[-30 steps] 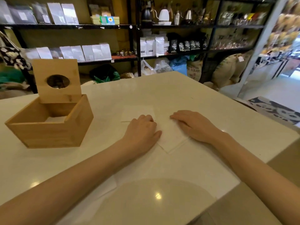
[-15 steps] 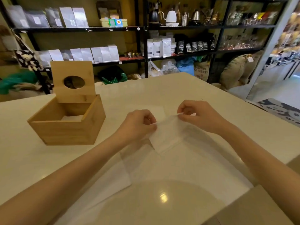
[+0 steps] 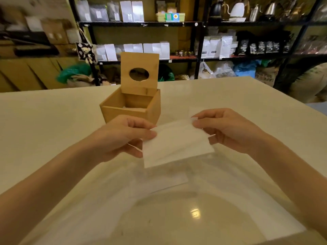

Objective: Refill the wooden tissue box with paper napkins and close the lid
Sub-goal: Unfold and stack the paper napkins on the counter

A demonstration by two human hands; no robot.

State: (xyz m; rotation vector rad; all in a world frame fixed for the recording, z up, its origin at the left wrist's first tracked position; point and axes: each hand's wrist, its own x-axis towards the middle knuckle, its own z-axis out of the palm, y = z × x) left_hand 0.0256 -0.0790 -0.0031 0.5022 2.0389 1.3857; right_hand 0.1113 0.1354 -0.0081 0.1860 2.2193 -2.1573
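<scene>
Two bare hands are up over the pale table (image 3: 53, 131), and between them hangs one white paper napkin (image 3: 177, 144), held clear of the surface; the left hand (image 3: 122, 137) pinches its upper left corner between thumb and forefinger, the other fingers curled beneath the sheet; the right hand (image 3: 224, 129) pinches the upper right corner the same way, thumb on the near face, fingers tucked behind; the napkin sags a little between the two grips, its lower edge hanging free. One wooden tissue box (image 3: 131, 107) sits on the table just beyond the left hand, a little left of centre, apart from both hands and from the napkin; its one lid (image 3: 139, 73) stands upright on the far rim, hinged open, with a single oval hole cut through it; inside the box a strip of white shows low down, though how many napkins lie in there I cannot tell. On the table under the hands lies one more flat pale sheet (image 3: 159, 184), blurred, its count hard to judge. Behind the table runs dark shelving (image 3: 198, 41) in two visible tiers, stocked with many white and dark pouches, too many and too blurred to count; one white kettle (image 3: 237, 10) sits on the top tier at the right.
</scene>
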